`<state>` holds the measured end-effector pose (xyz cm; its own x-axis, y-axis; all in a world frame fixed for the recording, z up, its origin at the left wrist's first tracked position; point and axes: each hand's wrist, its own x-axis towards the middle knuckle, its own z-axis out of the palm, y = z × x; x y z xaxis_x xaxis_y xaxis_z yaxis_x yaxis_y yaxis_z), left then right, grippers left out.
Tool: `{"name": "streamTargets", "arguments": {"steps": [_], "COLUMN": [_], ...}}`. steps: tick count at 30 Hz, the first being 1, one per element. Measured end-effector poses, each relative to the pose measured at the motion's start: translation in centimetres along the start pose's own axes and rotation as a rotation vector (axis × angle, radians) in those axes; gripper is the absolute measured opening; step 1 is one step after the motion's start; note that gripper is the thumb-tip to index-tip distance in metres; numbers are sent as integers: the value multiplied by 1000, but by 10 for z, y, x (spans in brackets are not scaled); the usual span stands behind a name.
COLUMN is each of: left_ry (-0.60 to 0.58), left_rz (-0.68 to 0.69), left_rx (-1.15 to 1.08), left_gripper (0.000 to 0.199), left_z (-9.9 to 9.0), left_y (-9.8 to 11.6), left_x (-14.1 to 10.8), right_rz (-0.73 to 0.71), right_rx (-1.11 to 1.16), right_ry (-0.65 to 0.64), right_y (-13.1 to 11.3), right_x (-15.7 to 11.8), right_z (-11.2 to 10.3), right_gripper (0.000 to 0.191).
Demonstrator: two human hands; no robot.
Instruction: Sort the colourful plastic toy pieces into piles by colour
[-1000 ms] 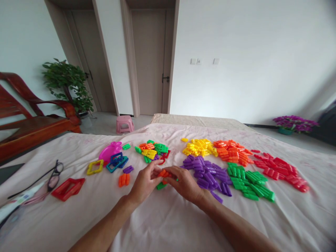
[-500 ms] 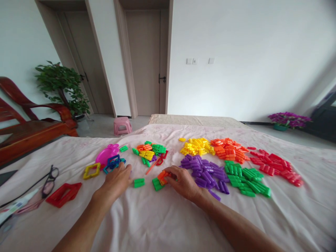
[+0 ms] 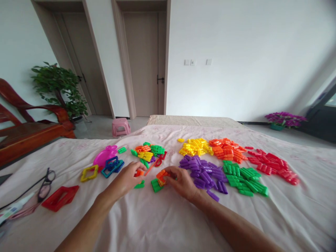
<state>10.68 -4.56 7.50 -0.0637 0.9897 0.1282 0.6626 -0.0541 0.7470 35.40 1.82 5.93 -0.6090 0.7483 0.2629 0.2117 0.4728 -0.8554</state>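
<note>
My left hand (image 3: 130,176) is closed on a small orange piece (image 3: 139,173), just above a green piece (image 3: 140,184) on the cloth. In my right hand (image 3: 179,179) an orange piece (image 3: 162,175) is pinched, over a green block (image 3: 155,186) with a bit of yellow beside it. Behind the hands sits a mixed pile (image 3: 144,155) of green, orange and yellow pieces. Right of my right hand are purple (image 3: 203,171), green (image 3: 245,178), yellow (image 3: 195,147), orange (image 3: 228,149) and red (image 3: 273,165) piles.
On the left of the cloth (image 3: 157,224) lie blue frames (image 3: 112,166), a yellow frame (image 3: 89,173), a red frame (image 3: 60,198), a magenta plate (image 3: 102,157) and glasses (image 3: 46,183). A red stick (image 3: 152,166) lies between the hands, toward the mixed pile.
My left hand has moved right from beside the blue frames and now has an orange piece in its fingers. My right hand has stayed nearly in place over the green block.
</note>
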Motion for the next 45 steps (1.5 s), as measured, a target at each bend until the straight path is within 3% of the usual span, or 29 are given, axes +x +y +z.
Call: {"name": "streamTargets", "arguments": {"steps": [6, 12, 20, 25, 45], "left_ry": [-23, -11, 25, 59, 118], "left_rz": [3, 21, 102, 153, 228], "left_rx": [-526, -771, -730, -686, -650], "left_gripper": [33, 31, 28, 20, 14], "left_z": [28, 45, 47, 52, 65], "left_y": [34, 35, 41, 43, 32], "left_x": [-3, -9, -12, -13, -12], "right_rz": [155, 223, 270, 305, 274], "right_rx": [423, 585, 873, 1017, 1007], "right_ry": [-77, -134, -239, -230, -168], "right_y": [10, 2, -2, -1, 1], "right_x": [3, 0, -2, -1, -1], "right_z": [7, 5, 4, 6, 5], "right_gripper": [46, 51, 49, 47, 47]}}
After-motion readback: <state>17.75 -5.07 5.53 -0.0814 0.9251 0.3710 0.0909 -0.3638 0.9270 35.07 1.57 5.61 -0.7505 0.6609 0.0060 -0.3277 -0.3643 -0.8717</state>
